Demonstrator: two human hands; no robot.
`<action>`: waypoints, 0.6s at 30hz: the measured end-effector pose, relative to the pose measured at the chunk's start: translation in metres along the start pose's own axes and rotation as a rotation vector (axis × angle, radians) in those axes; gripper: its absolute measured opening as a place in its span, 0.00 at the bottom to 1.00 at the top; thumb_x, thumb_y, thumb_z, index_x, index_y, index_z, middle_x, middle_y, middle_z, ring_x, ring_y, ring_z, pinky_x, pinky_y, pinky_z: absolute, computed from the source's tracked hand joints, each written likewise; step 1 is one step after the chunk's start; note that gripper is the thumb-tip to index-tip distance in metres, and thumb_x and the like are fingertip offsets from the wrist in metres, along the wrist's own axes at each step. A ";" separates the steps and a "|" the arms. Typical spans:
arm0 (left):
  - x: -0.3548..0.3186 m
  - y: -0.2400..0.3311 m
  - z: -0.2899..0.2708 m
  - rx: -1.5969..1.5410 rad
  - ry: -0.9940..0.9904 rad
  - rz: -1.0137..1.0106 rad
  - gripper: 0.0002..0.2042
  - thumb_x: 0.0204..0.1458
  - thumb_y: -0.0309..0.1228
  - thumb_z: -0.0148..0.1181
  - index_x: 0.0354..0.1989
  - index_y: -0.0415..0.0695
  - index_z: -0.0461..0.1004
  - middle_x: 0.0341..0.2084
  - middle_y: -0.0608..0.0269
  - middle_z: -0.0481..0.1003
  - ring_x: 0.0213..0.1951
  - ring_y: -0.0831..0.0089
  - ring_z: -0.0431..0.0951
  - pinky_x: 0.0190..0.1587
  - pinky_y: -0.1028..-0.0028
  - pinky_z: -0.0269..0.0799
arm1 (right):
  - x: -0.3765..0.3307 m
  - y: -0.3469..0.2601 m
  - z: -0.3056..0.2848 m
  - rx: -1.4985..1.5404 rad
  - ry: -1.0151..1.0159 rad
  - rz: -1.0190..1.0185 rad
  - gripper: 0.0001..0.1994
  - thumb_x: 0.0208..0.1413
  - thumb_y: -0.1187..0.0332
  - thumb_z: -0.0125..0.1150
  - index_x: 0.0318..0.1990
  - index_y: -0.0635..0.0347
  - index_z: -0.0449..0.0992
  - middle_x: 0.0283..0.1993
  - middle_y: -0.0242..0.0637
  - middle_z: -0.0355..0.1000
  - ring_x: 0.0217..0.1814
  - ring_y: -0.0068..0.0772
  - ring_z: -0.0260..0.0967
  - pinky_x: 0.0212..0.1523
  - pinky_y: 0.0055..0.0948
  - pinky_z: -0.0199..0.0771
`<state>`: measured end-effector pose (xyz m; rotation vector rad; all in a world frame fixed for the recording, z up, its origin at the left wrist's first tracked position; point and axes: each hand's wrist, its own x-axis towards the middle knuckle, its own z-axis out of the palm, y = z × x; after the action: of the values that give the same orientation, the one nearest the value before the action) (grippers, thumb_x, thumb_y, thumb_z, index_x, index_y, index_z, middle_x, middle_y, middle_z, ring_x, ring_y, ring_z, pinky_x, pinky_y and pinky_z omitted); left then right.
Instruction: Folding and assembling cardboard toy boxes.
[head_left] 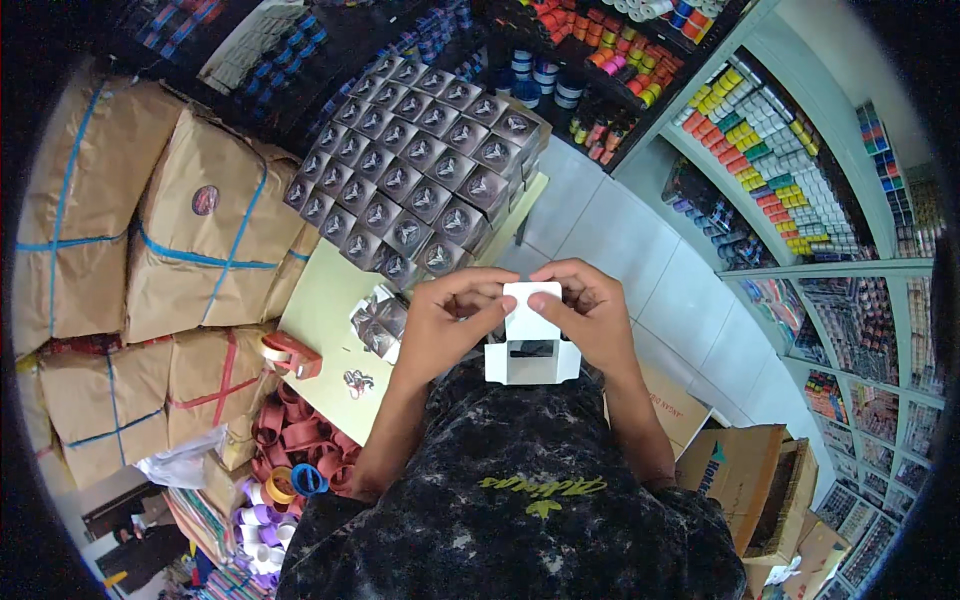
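Your fingers (492, 303) are pinched on the top flap of a small white cardboard carton (531, 345), thumbs and forefingers of both hands pressed together on it from either side. Your left hand (447, 318) curls in from the left, knuckles raised and wrist bent inward; your right hand (588, 305) mirrors it from the right, fingers folded over the upper edge. The carton is held in the air just in front of your chest, above your dark mottled shirt (520, 490), its plain unprinted inside facing up, side flaps spread at the bottom, with a dark slot-like opening across its middle. Both forearms rise bare from the lower edge, elbows apart. Just left of your left hand, a few folded boxes (378, 322) with dark glossy patterned faces lie on the pale yellow tabletop (325, 310). Beyond them stands a tight block of finished boxes (420, 170), square, dark and shiny, stacked in rows. Brown paper parcels (205, 225) tied with blue strapping sit to the left, and a red tape dispenser (290, 352) rests at the tabletop's edge.
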<state>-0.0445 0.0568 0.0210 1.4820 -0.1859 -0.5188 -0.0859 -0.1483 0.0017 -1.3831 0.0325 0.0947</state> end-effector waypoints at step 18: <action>-0.002 -0.009 -0.007 0.077 -0.034 0.162 0.07 0.55 0.20 0.66 0.41 0.35 0.83 0.36 0.59 0.81 0.32 0.82 0.77 0.33 0.80 0.71 | -0.008 0.011 -0.002 0.058 0.051 0.012 0.05 0.60 0.78 0.65 0.42 0.67 0.82 0.40 0.34 0.80 0.40 0.18 0.75 0.41 0.20 0.74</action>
<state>-0.0451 0.0638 0.0117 1.5180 -0.3535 -0.4098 -0.0950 -0.1486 -0.0092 -1.3276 0.0856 0.0676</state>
